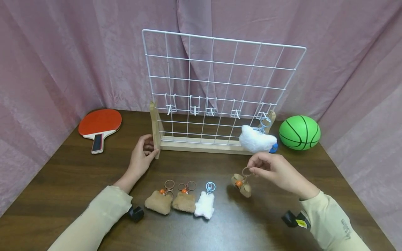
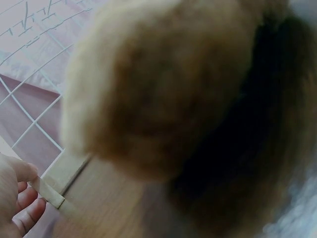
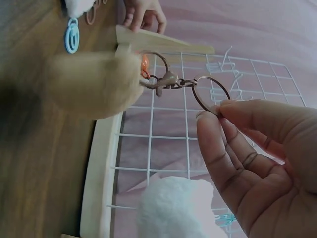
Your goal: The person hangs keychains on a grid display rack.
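My right hand (image 1: 274, 170) pinches the ring of a brown plush keychain (image 1: 242, 186) between thumb and fingertips, and the plush with its orange bead hangs above the table. In the right wrist view, the copper-coloured ring (image 3: 212, 94) shows clearly at the fingertips. My left hand (image 1: 142, 157) grips the left wooden foot (image 1: 155, 129) of a white wire grid rack (image 1: 220, 83). A white plush keychain (image 1: 257, 138) hangs from the rightmost hook (image 1: 261, 114). Two brown plush keychains (image 1: 159, 202) (image 1: 184, 201) and a white one (image 1: 205, 205) lie in front of the rack.
Several white hooks (image 1: 194, 109) run along the grid. A red table tennis paddle (image 1: 100, 127) lies at the left; a green ball (image 1: 299, 132) sits right of the rack. Pink curtains (image 1: 94, 52) surround the dark wooden table (image 1: 94, 174).
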{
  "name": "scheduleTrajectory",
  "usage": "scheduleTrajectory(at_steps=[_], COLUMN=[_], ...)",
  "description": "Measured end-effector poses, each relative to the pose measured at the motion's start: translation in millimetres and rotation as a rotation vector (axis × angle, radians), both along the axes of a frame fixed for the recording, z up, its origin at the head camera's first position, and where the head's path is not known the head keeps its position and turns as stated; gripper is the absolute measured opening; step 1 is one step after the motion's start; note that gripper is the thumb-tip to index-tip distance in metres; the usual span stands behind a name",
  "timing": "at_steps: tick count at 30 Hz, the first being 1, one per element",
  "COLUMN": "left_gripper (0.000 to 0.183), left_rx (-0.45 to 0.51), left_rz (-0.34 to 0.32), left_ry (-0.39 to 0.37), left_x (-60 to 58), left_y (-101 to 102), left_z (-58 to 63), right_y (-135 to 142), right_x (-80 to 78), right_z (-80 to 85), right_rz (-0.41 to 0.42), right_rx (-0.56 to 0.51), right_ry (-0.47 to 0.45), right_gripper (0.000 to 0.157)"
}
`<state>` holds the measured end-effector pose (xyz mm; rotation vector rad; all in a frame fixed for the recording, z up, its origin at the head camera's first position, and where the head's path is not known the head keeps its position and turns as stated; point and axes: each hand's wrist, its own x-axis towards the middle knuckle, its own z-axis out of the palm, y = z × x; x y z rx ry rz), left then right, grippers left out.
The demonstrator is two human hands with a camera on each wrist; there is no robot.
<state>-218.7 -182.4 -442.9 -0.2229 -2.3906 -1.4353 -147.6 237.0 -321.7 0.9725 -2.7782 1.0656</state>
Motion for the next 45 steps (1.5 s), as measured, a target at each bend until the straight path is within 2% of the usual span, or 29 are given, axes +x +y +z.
scheduleTrajectory(at_steps=[8, 18, 27, 36, 45], left_gripper=[0.054, 0.056, 0.055, 0.055, 0.055], left_rx=[0.011, 0.015, 0.022, 0.014, 0.014], left_rz=[0.009, 0.016, 0.027, 0.017, -0.003], left_ry=[-0.022, -0.023, -0.036, -0.024, -0.015], left_x=[0.7, 1.2, 3.7, 1.9, 0.0], left_y=[-0.6, -1.8, -2.5, -0.4, 1.0], left_z=[-0.2, -0.1, -2.0, -1.6, 1.8], right_y=[-3.3, -16.4, -30.4, -33.4, -32.8], right_x=[-10.6, -28.8, -46.6, -63.0, -74.7], right_z=[18.3, 37.9, 53.5, 62.2, 66.6], right_rz=[-0.029, -0.031, -0.102, -0.171, -0.232], right_rx=[0.022, 0.001, -0.005, -0.08, -0.044], right_ry=[0.013, 0.003, 0.034, 0.106, 0.116], right_gripper=[0.012, 0.009, 0.006, 0.009, 0.011])
